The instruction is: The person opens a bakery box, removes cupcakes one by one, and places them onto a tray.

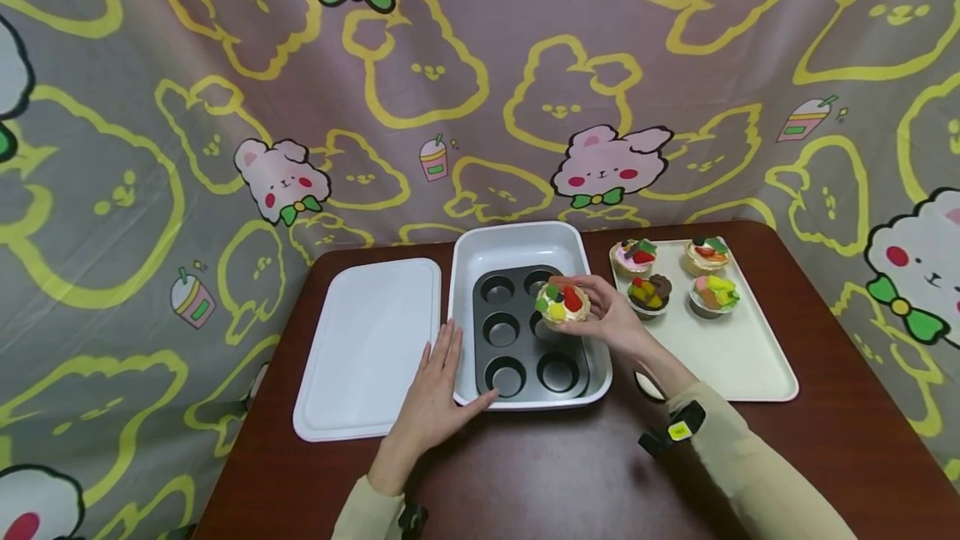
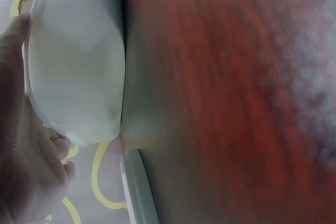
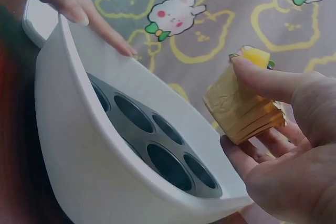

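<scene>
My right hand (image 1: 618,322) pinches a fruit-topped cupcake (image 1: 558,315) between thumb and fingers, above the right column of a dark muffin tin (image 1: 531,361). In the right wrist view the cupcake's pale pleated case (image 3: 231,106) shows, held clear of the tin. The muffin tin has several round cups and sits inside a white plastic tub (image 1: 517,250). My left hand (image 1: 431,402) rests at the tub's near left corner, fingers straight along its left rim and thumb over the front edge. The left wrist view shows the tub's outer wall (image 2: 79,72) beside that hand.
Left of the tub lies a flat white lid (image 1: 367,348). To the right, a cream tray (image 1: 720,365) bears several topped cupcakes, such as a chocolate one (image 1: 649,296), at its far end. A patterned cloth (image 1: 495,90) hangs behind the brown table (image 1: 525,473).
</scene>
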A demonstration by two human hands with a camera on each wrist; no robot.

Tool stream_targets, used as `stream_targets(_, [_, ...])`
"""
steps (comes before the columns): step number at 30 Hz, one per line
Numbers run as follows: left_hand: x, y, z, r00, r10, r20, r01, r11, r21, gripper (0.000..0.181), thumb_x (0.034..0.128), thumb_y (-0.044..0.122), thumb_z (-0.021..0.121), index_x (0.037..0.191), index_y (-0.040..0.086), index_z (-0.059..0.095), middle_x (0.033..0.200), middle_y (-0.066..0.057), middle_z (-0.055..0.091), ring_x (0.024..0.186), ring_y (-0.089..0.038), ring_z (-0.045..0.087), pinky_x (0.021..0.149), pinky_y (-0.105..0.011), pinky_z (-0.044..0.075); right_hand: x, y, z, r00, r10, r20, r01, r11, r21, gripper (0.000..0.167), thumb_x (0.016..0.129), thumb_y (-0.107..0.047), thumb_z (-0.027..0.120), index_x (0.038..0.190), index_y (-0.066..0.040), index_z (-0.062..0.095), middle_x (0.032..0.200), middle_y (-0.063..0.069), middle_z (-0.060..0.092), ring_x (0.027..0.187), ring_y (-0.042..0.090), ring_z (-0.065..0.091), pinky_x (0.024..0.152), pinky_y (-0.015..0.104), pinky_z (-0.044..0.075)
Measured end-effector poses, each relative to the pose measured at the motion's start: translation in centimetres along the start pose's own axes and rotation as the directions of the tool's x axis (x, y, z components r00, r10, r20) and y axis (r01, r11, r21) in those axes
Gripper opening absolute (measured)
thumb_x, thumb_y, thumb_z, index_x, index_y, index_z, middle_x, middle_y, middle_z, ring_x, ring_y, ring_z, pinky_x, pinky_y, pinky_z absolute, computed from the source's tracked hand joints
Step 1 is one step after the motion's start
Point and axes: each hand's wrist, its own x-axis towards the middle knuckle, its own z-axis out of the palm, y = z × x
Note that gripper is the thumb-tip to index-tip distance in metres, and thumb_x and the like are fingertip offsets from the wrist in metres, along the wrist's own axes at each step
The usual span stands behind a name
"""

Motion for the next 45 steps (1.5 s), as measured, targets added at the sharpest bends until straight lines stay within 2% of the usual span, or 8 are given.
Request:
stream_targets(6, [0.0, -0.1, 0.0, 1.0, 0.012, -0.011, -0.012, 1.0, 0.0, 0.118, 0.0918, 0.077, 0.069, 0.175, 0.007, 0.025, 0.187, -0.013, 0.014, 0.173, -0.035, 0.021, 0.139, -0.062, 0.023, -1.6, 0.4, -1.5, 1.0, -0.004, -0.008, 0.004, 0.999, 0.054, 0.079, 0.093, -0.007, 0.087, 0.156, -0.013, 0.041, 0.16, 0.016, 0.059, 0.127, 0.013, 0.064, 0.111, 0.018, 0.053])
stream_targets(8, [0.0, -0.1, -0.1, 1.0, 0.012, -0.012, -0.012, 1.0, 0.002, 0.118, 0.0918, 0.077, 0.07, 0.175, 0.007, 0.025, 0.187, -0.013, 0.014, 0.173, -0.035, 0.021, 0.139, -0.062, 0.023, -2.1, 0.5, -2.0, 1.0, -0.008, -0.008, 0.008, 0.997, 0.082, 0.077, 0.093, -0.006, 0.087, 0.154, -0.016, 0.04, 0.157, 0.012, 0.061, 0.123, 0.008, 0.065, 0.104, 0.013, 0.055])
stream_targets(14, [-0.1, -0.1, -0.1, 1.0, 0.008, 0.001, -0.008, 1.0, 0.003, 0.118, 0.0923, 0.077, 0.069, 0.176, 0.007, 0.022, 0.187, -0.012, 0.012, 0.174, -0.033, 0.018, 0.14, -0.061, 0.021, -3.5, 1.3, -3.4, 0.999, -0.027, -0.03, 0.031, 0.992, 0.122, 0.073, 0.093, -0.001, 0.085, 0.148, -0.023, 0.042, 0.14, -0.013, 0.066, 0.119, 0.002, 0.066, 0.1, 0.015, 0.058])
stream_targets(21, [-0.1, -0.2, 0.0, 1.0, 0.004, 0.006, -0.004, 1.0, -0.01, 0.118, 0.0928, 0.075, 0.07, 0.176, 0.008, 0.02, 0.188, -0.009, 0.009, 0.175, -0.03, 0.015, 0.141, -0.058, 0.017, -5.2, 2.3, -5.4, 0.996, -0.041, -0.076, 0.051, 0.99, 0.131, 0.069, 0.095, 0.002, 0.082, 0.143, -0.028, 0.042, 0.127, -0.028, 0.067, 0.115, -0.002, 0.064, 0.094, 0.013, 0.058])
stream_targets(29, [-0.1, -0.2, 0.1, 1.0, 0.002, 0.008, -0.002, 1.0, -0.014, 0.119, 0.0927, 0.076, 0.07, 0.177, 0.009, 0.019, 0.188, -0.009, 0.009, 0.175, -0.028, 0.014, 0.142, -0.057, 0.016, -7.3, 4.1, -8.1, 0.982, -0.089, -0.167, 0.122, 0.972, 0.201, 0.067, 0.092, 0.012, 0.079, 0.136, -0.028, 0.048, 0.122, -0.029, 0.073, 0.108, -0.004, 0.066, 0.086, 0.012, 0.059])
stream_targets(39, [0.0, -0.4, 0.1, 1.0, 0.009, 0.004, -0.009, 1.0, -0.005, 0.118, 0.0929, 0.076, 0.069, 0.177, 0.009, 0.019, 0.188, -0.008, 0.009, 0.175, -0.028, 0.014, 0.141, -0.059, 0.018, -9.1, 6.2, -11.1, 0.963, -0.061, -0.263, 0.122, 0.967, 0.225, 0.068, 0.091, 0.016, 0.078, 0.133, -0.029, 0.049, 0.119, -0.031, 0.072, 0.105, -0.008, 0.066, 0.084, 0.008, 0.056])
stream_targets(44, [0.0, -0.3, 0.1, 1.0, 0.016, 0.001, -0.016, 1.0, -0.013, 0.118, 0.0931, 0.075, 0.07, 0.176, 0.008, 0.02, 0.188, -0.01, 0.009, 0.174, -0.029, 0.015, 0.141, -0.059, 0.018, -10.0, 7.1, -12.1, 0.946, -0.047, -0.32, 0.092, 0.987, 0.129, 0.071, 0.09, 0.013, 0.082, 0.132, -0.032, 0.049, 0.123, -0.035, 0.067, 0.105, -0.018, 0.063, 0.084, 0.004, 0.053])
stream_targets(45, [0.0, -0.3, 0.1, 1.0, 0.017, 0.003, -0.017, 1.0, -0.012, 0.118, 0.0931, 0.074, 0.071, 0.176, 0.008, 0.02, 0.188, -0.01, 0.01, 0.174, -0.029, 0.015, 0.141, -0.059, 0.018, -10.2, 7.3, -12.3, 0.943, -0.035, -0.331, 0.065, 0.995, 0.079, 0.071, 0.091, 0.009, 0.083, 0.133, -0.035, 0.048, 0.132, -0.027, 0.069, 0.105, -0.021, 0.061, 0.084, 0.002, 0.052])
